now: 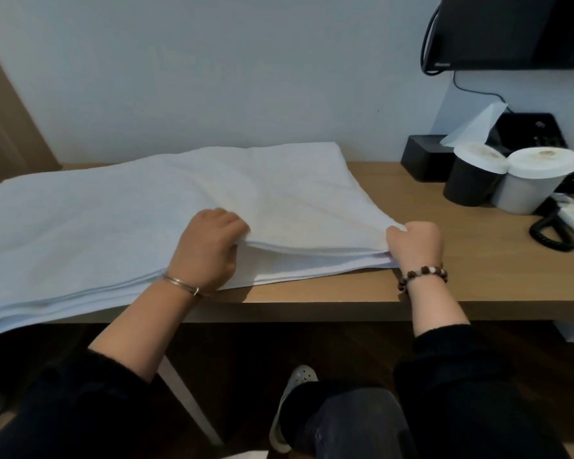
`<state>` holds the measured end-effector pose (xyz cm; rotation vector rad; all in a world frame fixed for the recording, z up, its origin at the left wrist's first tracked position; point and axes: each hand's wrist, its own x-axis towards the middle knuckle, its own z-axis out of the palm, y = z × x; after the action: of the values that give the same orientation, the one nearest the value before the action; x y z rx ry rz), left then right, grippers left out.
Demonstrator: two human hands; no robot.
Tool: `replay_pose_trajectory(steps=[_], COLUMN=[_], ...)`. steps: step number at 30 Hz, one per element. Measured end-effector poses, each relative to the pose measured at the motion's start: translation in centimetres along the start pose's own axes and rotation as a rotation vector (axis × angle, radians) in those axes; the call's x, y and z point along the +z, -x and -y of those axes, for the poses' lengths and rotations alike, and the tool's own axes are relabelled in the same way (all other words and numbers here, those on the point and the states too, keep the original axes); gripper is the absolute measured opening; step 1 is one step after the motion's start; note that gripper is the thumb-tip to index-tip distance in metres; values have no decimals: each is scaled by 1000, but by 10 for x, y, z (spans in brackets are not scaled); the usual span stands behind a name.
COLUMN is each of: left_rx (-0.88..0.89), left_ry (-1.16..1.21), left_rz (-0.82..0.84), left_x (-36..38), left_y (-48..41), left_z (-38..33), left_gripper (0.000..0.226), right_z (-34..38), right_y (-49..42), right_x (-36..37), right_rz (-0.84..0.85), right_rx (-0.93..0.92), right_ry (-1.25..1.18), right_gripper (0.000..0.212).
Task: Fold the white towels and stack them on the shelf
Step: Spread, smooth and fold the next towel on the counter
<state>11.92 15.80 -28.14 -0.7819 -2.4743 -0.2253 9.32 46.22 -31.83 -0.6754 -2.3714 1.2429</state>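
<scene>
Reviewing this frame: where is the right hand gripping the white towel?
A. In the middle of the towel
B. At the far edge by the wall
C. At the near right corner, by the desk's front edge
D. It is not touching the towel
C: the right hand pinches the white towel at its near right corner, close to the front edge of the desk.

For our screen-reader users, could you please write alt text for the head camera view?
A person's left hand and right hand grip the near edge of a white towel spread on a wooden desk. At the desk's right end stand two lidded cups, a black tissue box and a corded phone.
</scene>
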Motion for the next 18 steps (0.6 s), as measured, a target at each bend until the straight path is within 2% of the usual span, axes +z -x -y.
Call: replay_pose_trajectory(steps=[1, 3, 5, 8, 10, 14, 18], left_rx=[21, -45, -138, -170, -196, -202, -204], left_ry=[-3, 18, 4, -69, -74, -88, -103], left_rz=[82, 170, 182, 179, 170, 186, 168], left_x=[3, 10, 16, 25, 29, 34, 36], left_y=[8, 18, 17, 10, 11, 10, 10], left_z=[-2, -8, -13, -17, -16, -14, -15], left_gripper=[24, 31, 29, 22, 32, 48, 45], right_z=[0, 2, 6, 8, 5, -4, -2], right_y=[0, 1, 0, -3, -2, 3, 4], right_x=[-2, -9, -18, -28, -32, -37, -41], right_rz=[15, 68, 130, 263, 262, 135, 171], right_rx=[-5, -1, 21, 100, 123, 13, 8], right_ry=[-31, -73, -103, -272, -330, -144, -52], right_gripper=[25, 27, 27, 22, 15, 29, 25])
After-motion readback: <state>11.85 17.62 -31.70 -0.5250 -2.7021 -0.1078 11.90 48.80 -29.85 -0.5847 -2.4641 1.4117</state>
